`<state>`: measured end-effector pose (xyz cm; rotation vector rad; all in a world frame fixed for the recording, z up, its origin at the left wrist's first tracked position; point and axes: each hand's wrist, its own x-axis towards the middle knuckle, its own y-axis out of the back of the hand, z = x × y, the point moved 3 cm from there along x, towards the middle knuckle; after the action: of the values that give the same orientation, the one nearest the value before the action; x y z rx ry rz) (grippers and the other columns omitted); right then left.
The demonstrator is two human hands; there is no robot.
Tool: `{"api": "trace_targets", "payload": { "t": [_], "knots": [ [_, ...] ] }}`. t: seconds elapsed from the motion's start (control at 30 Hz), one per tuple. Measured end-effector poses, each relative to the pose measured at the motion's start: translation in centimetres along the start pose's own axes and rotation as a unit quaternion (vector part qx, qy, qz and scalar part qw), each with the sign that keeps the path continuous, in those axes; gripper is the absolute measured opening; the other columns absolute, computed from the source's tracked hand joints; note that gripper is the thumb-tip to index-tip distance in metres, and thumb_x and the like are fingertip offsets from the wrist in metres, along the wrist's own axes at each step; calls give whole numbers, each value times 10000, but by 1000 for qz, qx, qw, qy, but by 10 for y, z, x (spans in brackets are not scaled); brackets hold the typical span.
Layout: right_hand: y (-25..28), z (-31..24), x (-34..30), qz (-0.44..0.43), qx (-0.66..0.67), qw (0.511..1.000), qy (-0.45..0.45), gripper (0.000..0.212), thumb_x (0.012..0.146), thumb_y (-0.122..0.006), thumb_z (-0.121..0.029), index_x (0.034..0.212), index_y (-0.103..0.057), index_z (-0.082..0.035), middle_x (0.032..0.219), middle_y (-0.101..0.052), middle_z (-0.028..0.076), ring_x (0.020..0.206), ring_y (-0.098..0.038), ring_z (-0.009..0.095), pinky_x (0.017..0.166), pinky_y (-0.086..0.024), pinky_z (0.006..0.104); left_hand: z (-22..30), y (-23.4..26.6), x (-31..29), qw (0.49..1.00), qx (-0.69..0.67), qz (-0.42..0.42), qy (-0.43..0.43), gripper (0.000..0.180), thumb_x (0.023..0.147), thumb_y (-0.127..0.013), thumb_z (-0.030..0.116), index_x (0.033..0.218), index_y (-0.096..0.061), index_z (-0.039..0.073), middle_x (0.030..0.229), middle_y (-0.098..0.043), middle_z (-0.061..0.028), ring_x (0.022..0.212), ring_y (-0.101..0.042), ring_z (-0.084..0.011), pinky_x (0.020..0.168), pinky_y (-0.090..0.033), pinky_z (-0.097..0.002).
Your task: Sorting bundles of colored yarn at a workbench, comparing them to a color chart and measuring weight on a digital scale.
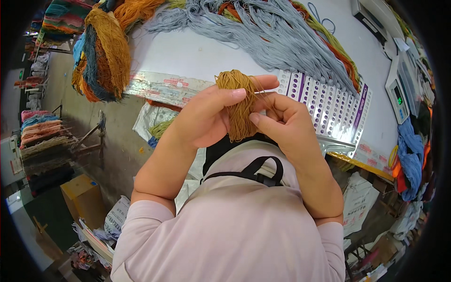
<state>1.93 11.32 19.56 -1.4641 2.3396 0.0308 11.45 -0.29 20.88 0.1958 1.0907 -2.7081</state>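
A small skein of mustard-brown yarn is held in front of my body, at the near edge of the table. My left hand is closed around its upper part, with the thumb lying across the front. At the skein's right side, my right hand pinches thin strands of the same yarn between thumb and curled fingers. A few strands stretch from the skein's top right toward those fingers. The back of the skein is hidden.
On the white table lies a large heap of grey-blue yarn. A white perforated board with purple strips rests below it. Ochre and teal hanks hang off the left edge. A digital scale stands at right.
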Motion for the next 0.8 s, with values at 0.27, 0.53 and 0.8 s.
{"api": "trace_targets", "payload": {
  "t": [0.27, 0.53, 0.8],
  "knots": [
    [5, 4, -7, -11, 75, 997, -9, 52, 822, -642, -36, 848, -608, -7, 659, -510, -66, 591, -411, 3, 534, -324, 181, 2, 7, -3, 1000, 2, 24, 6, 569, 888, -514, 205, 1346, -358, -95, 1226, -530, -183, 1129, -530, -245, 977, -407, -384],
    [4, 4, -9, -53, 163, 984, 55, 41, 844, -630, -28, 868, -599, -17, 849, -600, -3, 806, -543, 50, 747, -432, 196, 1, 4, -2, 998, 46, 34, -25, 585, 829, -656, 100, 1320, -399, -87, 862, -623, -70, 777, -581, -136, 780, -455, -281],
    [3, 1, -11, -61, 180, 981, 26, 62, 869, -607, -45, 898, -573, -3, 876, -631, 38, 824, -583, 80, 754, -452, 203, 6, -1, -6, 998, 29, 55, -16, 526, 838, -623, 56, 1306, -427, -80, 804, -620, -56, 687, -553, -89, 645, -440, -219]
  ]
}}
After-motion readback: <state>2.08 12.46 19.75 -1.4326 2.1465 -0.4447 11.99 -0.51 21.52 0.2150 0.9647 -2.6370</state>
